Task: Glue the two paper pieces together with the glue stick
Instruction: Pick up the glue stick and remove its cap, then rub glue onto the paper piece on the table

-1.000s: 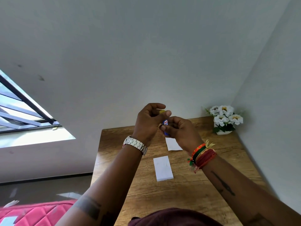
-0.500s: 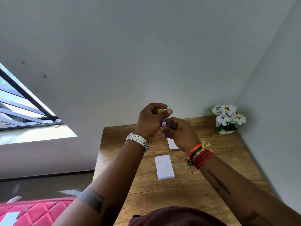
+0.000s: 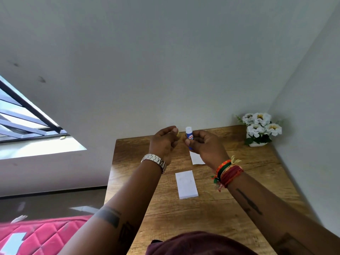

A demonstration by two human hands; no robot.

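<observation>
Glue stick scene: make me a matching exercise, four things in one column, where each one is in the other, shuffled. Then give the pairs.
Things
1. glue stick
2. yellow cap
3. nearer paper piece
4. flower pot

Places
A. flat on the table, between the two forearms
B. in the fingers of the left hand
C. in the far right corner of the table
D. upright in the right hand, top uncovered

Pairs: 1-D, 2-B, 3-A, 4-C
</observation>
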